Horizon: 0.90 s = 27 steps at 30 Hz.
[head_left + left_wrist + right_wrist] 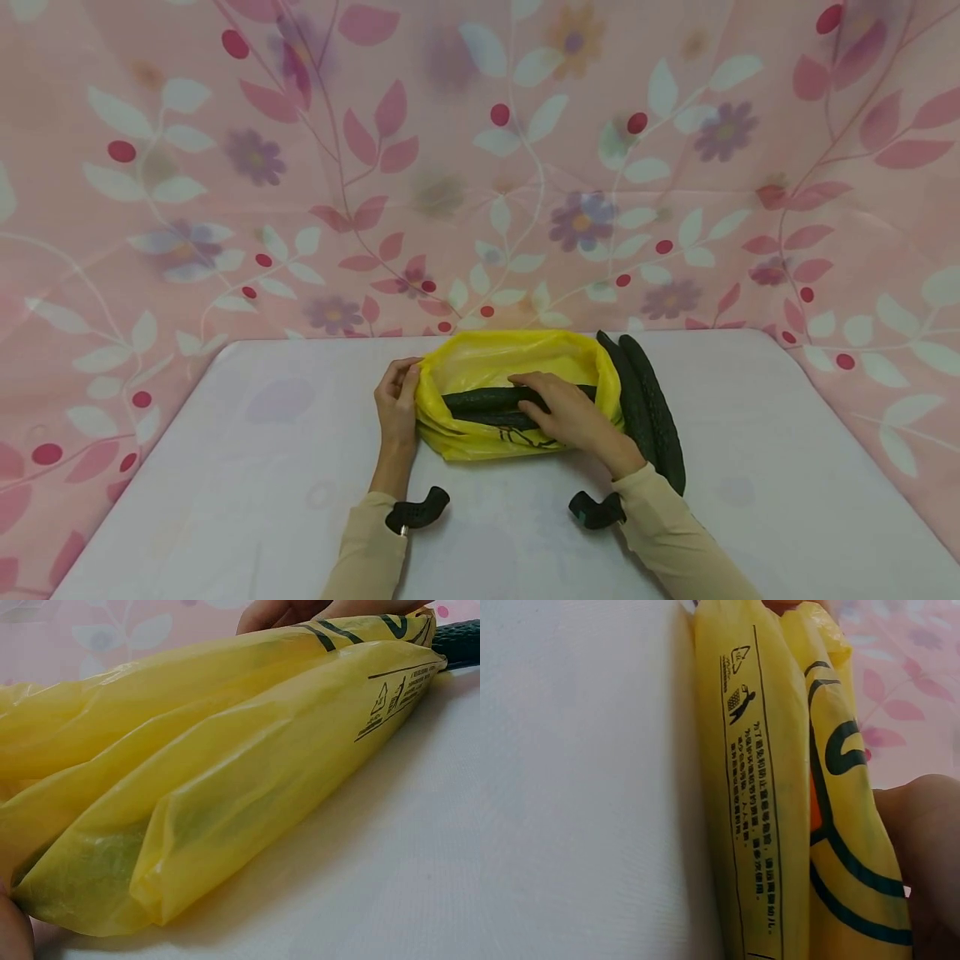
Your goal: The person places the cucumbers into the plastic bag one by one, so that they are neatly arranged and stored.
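Now left fingers [393, 377] pinch the crinkled plastic bag [474, 443] while right fingers [536, 380] grasp a long, bumpy cucumber [480, 400].

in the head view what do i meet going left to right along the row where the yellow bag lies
Left hand, yellow bag, cucumber right beside the bag, outermost cucumber.

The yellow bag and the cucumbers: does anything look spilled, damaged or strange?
Nothing stands out: the bag is creased without visible tears; cucumbers lie inside, and two more lie beside it.
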Tool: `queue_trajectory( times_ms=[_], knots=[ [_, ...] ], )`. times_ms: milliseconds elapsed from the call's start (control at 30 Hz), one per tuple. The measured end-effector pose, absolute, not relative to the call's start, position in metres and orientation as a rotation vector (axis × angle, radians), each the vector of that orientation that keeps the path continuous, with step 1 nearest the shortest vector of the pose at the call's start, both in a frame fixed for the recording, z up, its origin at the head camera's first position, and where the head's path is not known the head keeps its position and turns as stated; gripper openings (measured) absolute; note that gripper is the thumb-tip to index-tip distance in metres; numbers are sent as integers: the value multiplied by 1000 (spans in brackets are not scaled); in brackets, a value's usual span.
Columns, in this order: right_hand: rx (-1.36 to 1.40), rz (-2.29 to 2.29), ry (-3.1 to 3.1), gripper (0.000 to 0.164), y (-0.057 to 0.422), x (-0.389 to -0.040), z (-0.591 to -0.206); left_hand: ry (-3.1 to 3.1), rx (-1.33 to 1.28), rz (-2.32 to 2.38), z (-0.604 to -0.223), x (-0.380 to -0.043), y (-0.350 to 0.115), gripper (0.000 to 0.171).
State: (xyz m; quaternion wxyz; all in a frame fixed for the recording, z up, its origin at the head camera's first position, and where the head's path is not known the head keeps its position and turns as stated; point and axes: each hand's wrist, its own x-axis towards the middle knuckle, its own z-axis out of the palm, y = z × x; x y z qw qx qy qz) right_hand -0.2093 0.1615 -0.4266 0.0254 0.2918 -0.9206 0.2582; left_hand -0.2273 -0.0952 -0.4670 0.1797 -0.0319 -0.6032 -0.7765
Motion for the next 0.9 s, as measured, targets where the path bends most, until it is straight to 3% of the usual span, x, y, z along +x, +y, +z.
queue_trajectory(
  times_ms=[900],
  knots=[
    [603,1014,-2660,33,234,-217,-380,-1704,-90,-2163,-473,-230,-94,28]
  ],
)
